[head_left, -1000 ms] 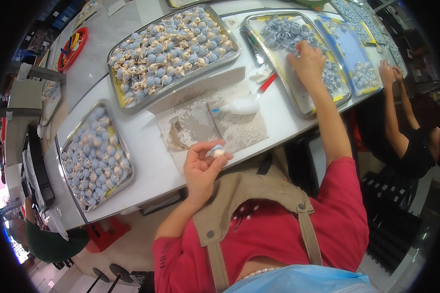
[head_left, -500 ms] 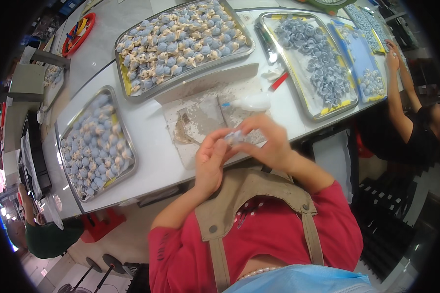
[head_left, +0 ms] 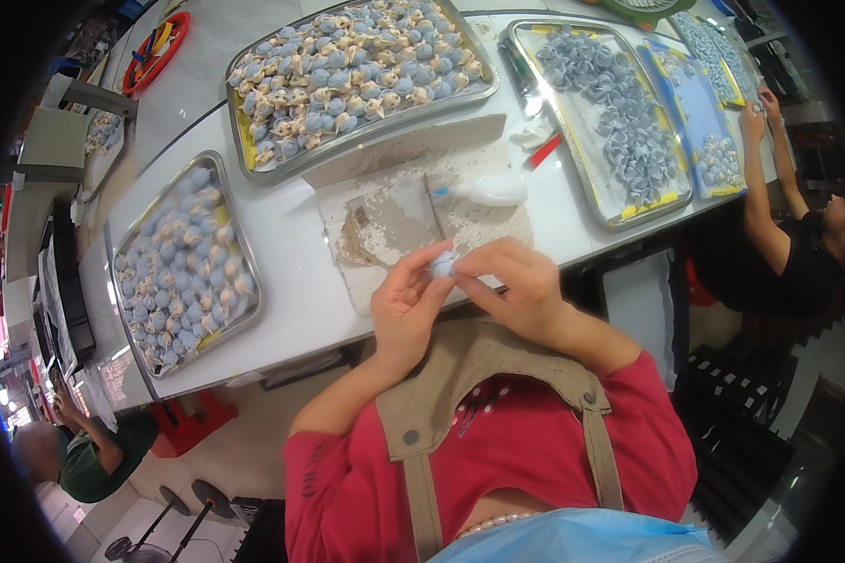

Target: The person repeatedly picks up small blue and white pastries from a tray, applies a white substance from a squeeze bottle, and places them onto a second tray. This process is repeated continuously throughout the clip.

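One small pale-blue piece [head_left: 442, 265] in hand, pinching it narrowly between fingertips of left hand [head_left: 404, 308] and right hand [head_left: 526, 289], over stained board [head_left: 406, 202] near white bottle [head_left: 498, 190], with large tray [head_left: 487, 91] of blue-and-cream pieces [head_left: 357, 75] farther out and paper-lined tray [head_left: 582, 133] of grey-blue cups [head_left: 634, 145] off right.

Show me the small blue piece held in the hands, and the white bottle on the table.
Small blue piece [head_left: 443, 265]: head view, on its visible outer face.
White bottle [head_left: 499, 190]: head view, on the middle of its rounded body.

Small, rounded pale-blue piece [head_left: 442, 265], partly hidden
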A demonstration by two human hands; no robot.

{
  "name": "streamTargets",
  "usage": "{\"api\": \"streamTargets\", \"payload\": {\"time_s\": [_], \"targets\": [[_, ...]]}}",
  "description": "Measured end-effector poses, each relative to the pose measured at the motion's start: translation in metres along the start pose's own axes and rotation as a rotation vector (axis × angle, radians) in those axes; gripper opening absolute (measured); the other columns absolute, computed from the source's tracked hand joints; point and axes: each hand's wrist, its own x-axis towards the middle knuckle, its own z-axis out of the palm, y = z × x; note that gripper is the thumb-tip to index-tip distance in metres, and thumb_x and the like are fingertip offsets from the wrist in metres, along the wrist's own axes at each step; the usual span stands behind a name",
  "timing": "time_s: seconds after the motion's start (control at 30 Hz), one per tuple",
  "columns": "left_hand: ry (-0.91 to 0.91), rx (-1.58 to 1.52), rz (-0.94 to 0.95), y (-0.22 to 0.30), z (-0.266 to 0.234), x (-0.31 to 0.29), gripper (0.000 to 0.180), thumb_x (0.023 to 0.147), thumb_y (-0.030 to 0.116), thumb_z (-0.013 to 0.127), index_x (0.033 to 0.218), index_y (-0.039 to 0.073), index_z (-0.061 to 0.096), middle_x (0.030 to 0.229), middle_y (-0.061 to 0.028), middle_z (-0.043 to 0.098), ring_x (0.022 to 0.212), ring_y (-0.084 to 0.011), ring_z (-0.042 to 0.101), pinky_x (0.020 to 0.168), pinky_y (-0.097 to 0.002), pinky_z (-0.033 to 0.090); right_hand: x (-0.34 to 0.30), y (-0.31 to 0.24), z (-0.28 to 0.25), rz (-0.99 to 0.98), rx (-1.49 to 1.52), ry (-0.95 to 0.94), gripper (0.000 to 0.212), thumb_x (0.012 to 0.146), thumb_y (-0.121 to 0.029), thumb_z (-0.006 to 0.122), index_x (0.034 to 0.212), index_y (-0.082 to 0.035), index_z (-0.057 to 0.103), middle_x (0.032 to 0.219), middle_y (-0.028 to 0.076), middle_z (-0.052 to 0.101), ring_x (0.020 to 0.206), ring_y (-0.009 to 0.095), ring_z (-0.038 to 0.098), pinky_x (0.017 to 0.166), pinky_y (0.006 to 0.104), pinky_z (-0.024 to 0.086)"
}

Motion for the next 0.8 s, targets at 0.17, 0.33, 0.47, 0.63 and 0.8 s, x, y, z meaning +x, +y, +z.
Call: {"api": "streamTargets", "payload": {"time_s": [0.17, 0.33, 0.47, 0.63, 0.8], "targets": [[-0.011, 0.055, 0.016, 0.004, -0.002, -0.003, 0.032, 0.087, -0.007, 0.055, 0.119, -0.005, 0.05, 0.113, -0.0103, 0.057, 0.099, -0.0113, 0.055, 0.086, -0.0242, 0.045, -0.002, 0.001, -0.005, -0.036, 0.014, -0.075, 0.022, 0.067, 0.0, 0.073, 0.087, -0.006, 0.066, 0.085, 0.008, 0.063, 0.075, 0.024, 0.061, 0.062, 0.0307, 0.05], [-0.059, 0.003, 0.039, 0.01, 0.005, -0.008, 0.03, 0.086, -0.006, 0.056, 0.116, -0.004, 0.053, 0.112, -0.0105, 0.059, 0.101, -0.0133, 0.056, 0.087, -0.0257, 0.045, 0.006, 0.01, -0.014, 0.136, 0.419, -0.138, 0.033, 0.07, -0.008, 0.076, 0.1, -0.005, 0.063, 0.097, 0.007, 0.063, 0.09, 0.02, 0.061, 0.075, 0.0291, 0.049], [-0.186, -0.03, -0.008, 0.013, -0.001, -0.008, 0.03, 0.087, -0.003, 0.057, 0.117, -0.002, 0.055, 0.113, -0.01, 0.06, 0.102, -0.0138, 0.056, 0.089, -0.0259, 0.044, 0.006, 0.009, -0.01, 0.351, 0.809, -0.264, 0.043, 0.073, -0.014, 0.076, 0.11, -0.002, 0.059, 0.106, 0.007, 0.062, 0.099, 0.015, 0.059, 0.085, 0.0278, 0.047], [-0.22, 0.03, 0.008, 0.016, 0.0, -0.007, 0.029, 0.087, 0.0, 0.058, 0.116, -0.002, 0.056, 0.114, -0.0116, 0.061, 0.101, -0.0135, 0.057, 0.087, -0.0255, 0.045, 0.007, 0.013, -0.015, 0.369, 0.779, -0.407, 0.046, 0.072, -0.016, 0.077, 0.112, -0.001, 0.059, 0.106, 0.008, 0.064, 0.098, 0.015, 0.059, 0.087, 0.0285, 0.045], [-0.225, 0.1, 0.07, 0.018, -0.004, -0.007, 0.025, 0.087, 0.002, 0.059, 0.111, -0.002, 0.06, 0.107, -0.0116, 0.064, 0.095, -0.0137, 0.059, 0.083, -0.0251, 0.047, 0.01, 0.012, -0.012, 0.339, 0.794, -0.404, 0.044, 0.07, -0.013, 0.078, 0.108, 0.0, 0.061, 0.104, 0.008, 0.065, 0.097, 0.014, 0.06, 0.086, 0.0279, 0.046]]}}
